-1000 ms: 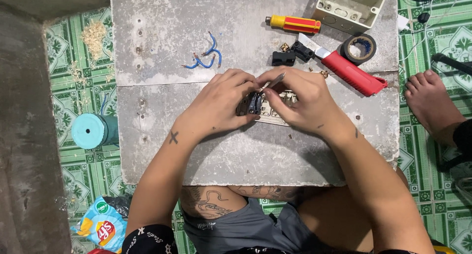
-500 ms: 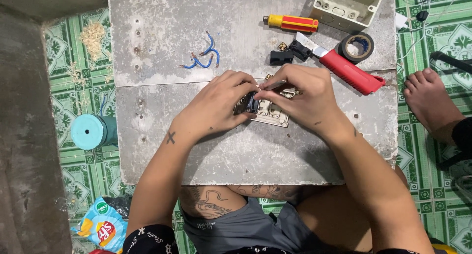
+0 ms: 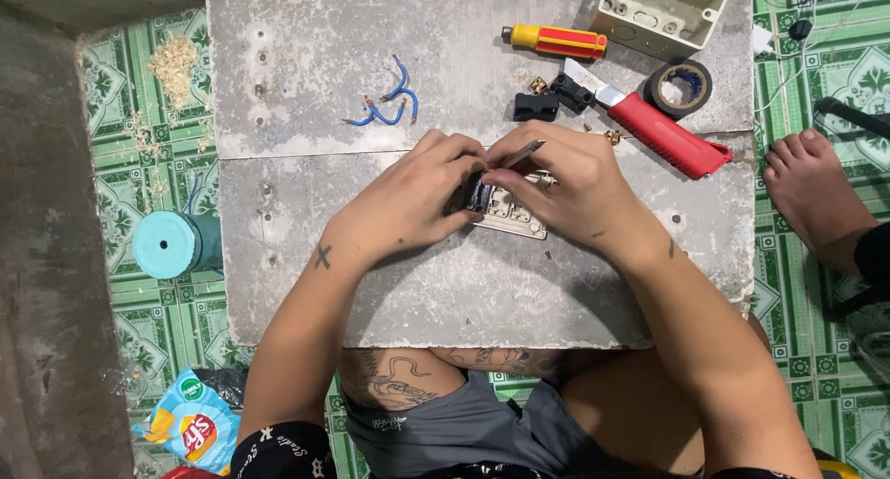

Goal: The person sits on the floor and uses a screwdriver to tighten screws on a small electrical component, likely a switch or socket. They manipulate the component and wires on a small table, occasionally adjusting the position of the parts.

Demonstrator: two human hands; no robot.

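socket plate [image 3: 512,214]: off-white, flat on board, small dark part at its left end | left hand [image 3: 413,201]: fingers clamped on dark part | right hand [image 3: 565,182]: fingers pinched on thin metal tool [image 3: 525,153]

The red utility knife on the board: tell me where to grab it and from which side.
Take the red utility knife by its thick red handle, probably from above, near the middle. The bare blade points up-left toward the black plastic parts, so keep fingers on the lower-right half. It lies flat and diagonal beside the roll of black tape, with open board below it.

Home floor workspace: green tiles [image 3: 816,80], tools.
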